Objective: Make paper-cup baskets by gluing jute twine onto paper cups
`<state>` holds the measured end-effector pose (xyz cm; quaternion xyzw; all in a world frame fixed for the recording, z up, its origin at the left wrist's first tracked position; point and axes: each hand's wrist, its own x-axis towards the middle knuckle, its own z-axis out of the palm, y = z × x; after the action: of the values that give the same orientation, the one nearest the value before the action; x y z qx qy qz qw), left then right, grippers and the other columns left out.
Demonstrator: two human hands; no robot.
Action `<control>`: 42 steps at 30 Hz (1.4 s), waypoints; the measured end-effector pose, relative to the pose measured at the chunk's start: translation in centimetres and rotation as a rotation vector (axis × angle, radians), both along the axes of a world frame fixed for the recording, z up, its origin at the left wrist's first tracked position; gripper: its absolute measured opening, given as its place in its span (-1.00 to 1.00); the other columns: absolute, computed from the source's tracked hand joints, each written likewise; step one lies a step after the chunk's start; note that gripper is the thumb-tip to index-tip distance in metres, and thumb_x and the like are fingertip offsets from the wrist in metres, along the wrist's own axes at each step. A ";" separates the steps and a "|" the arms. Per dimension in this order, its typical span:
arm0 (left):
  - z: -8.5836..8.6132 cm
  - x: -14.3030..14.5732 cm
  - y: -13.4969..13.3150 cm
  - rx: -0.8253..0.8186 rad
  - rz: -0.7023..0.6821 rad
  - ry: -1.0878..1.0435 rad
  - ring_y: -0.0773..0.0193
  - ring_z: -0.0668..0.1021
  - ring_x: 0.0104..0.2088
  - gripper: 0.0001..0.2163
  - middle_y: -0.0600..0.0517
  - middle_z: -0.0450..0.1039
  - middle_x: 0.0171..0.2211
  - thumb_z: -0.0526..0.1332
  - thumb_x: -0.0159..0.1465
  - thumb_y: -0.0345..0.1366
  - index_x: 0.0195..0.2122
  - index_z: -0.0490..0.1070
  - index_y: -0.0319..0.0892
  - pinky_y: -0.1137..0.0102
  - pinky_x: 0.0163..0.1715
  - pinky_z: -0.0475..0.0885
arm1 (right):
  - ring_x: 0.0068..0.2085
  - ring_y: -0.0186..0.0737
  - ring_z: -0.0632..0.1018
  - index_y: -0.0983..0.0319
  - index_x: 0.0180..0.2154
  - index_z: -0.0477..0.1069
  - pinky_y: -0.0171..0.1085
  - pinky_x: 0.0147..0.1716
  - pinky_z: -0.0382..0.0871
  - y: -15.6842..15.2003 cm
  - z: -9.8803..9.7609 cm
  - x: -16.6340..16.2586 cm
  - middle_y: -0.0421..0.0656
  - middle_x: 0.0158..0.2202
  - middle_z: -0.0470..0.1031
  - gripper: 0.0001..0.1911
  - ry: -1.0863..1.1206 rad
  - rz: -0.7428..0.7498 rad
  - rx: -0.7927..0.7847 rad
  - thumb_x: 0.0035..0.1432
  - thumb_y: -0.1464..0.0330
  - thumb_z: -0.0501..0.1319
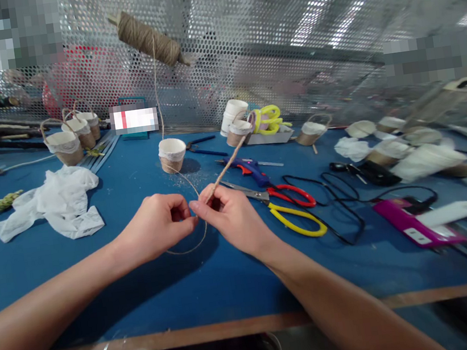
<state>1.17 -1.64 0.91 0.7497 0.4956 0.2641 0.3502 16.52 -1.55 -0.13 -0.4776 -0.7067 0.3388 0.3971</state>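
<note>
My right hand (236, 215) is closed around the lower end of a thin twine-wrapped stick (230, 164), which slants up and to the right. My left hand (160, 222) is closed too, its curled fingertips nearly touching my right thumb. Whatever it pinches is hidden. Thin twine (156, 87) hangs from a brown spool (149, 38) mounted at the mesh and drops behind a small cup (171, 153). From the cup's front it curves to my right fingers, then loops below and out of sight under my left hand.
Scissors (297, 221) with red and yellow handles and a blue glue gun (250, 170) lie right of my hands. Crumpled white cloth (54, 201) lies left. Handled cups (65, 148) stand at the back left. A purple power strip (412, 226) and black cables occupy the right.
</note>
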 end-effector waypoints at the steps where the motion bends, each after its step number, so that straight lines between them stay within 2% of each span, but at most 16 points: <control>1: 0.0 0.0 0.0 0.010 0.003 0.008 0.46 0.18 -0.65 -0.83 0.20 0.16 -0.72 0.12 0.02 -0.32 -0.66 0.19 -0.20 0.54 -0.67 0.09 | -0.51 -0.38 0.29 0.25 -0.54 0.23 -0.34 -0.50 0.18 0.0 -0.1 0.0 -0.26 -0.56 0.28 -0.80 0.000 -0.002 0.009 0.02 0.31 0.17; 14: -0.3 0.0 0.0 0.224 0.012 0.107 0.45 0.22 -0.64 -0.85 0.17 0.19 -0.70 0.10 0.06 -0.36 -0.63 0.28 -0.22 0.52 -0.62 0.11 | -0.50 -0.36 0.30 0.23 -0.56 0.21 -0.32 -0.49 0.19 0.2 -0.2 -0.3 -0.24 -0.57 0.27 -0.80 0.022 -0.014 -0.015 0.02 0.31 0.14; 17: -0.2 -0.1 0.2 0.178 0.015 0.104 0.45 0.21 -0.65 -0.84 0.17 0.17 -0.71 0.11 0.05 -0.35 -0.65 0.26 -0.22 0.52 -0.63 0.10 | -0.50 -0.37 0.33 0.25 -0.52 0.25 -0.32 -0.48 0.21 0.3 -0.1 -0.3 -0.24 -0.54 0.31 -0.83 0.041 0.005 -0.047 0.01 0.32 0.17; 21: -0.1 -0.4 0.6 -0.009 -0.039 -0.010 0.46 0.20 -0.64 -0.85 0.18 0.18 -0.69 0.13 0.04 -0.32 -0.63 0.27 -0.22 0.53 -0.65 0.10 | -0.44 -0.38 0.40 0.27 -0.38 0.33 -0.33 -0.41 0.27 0.4 0.6 0.2 -0.21 -0.45 0.39 -0.87 0.096 0.152 -0.143 0.03 0.33 0.17; 24: -0.1 -0.6 0.9 -0.112 -0.104 -0.095 0.45 0.22 -0.63 -0.86 0.17 0.21 -0.67 0.14 0.04 -0.29 -0.58 0.30 -0.23 0.53 -0.63 0.13 | -0.49 -0.40 0.36 0.28 -0.42 0.32 -0.34 -0.46 0.24 0.5 1.1 0.7 -0.24 -0.51 0.35 -0.87 0.051 0.197 -0.181 0.05 0.33 0.16; 28: 0.4 -1.1 1.1 -0.113 -0.192 -0.093 0.42 0.26 -0.56 -0.83 0.13 0.27 -0.59 0.08 0.10 -0.26 -0.49 0.37 -0.24 0.50 -0.54 0.19 | -0.52 -0.40 0.34 0.28 -0.42 0.31 -0.34 -0.50 0.23 0.5 1.3 1.0 -0.25 -0.55 0.33 -0.83 0.020 0.156 -0.159 0.06 0.28 0.16; 31: 0.8 -1.4 1.0 -0.102 -0.197 -0.054 0.42 0.28 -0.54 -0.80 0.12 0.30 -0.56 0.03 0.14 -0.27 -0.43 0.39 -0.24 0.50 -0.53 0.19 | -0.52 -0.38 0.36 0.28 -0.41 0.30 -0.33 -0.48 0.25 0.5 1.3 1.1 -0.24 -0.55 0.34 -0.80 0.011 0.133 -0.166 0.06 0.25 0.15; 42: 0.6 -1.2 0.8 -0.094 -0.177 -0.030 0.41 0.31 -0.57 -0.87 0.12 0.32 -0.59 0.07 0.09 -0.31 -0.50 0.34 -0.23 0.49 -0.55 0.23 | -0.54 -0.38 0.35 0.27 -0.44 0.30 -0.35 -0.53 0.23 0.3 1.4 1.0 -0.25 -0.58 0.34 -0.78 -0.090 0.092 -0.081 0.05 0.23 0.16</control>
<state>-0.01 -0.85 1.53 0.7693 0.4340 0.2195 0.4144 17.56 -1.25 1.25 -0.4753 -0.7306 0.3632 0.3292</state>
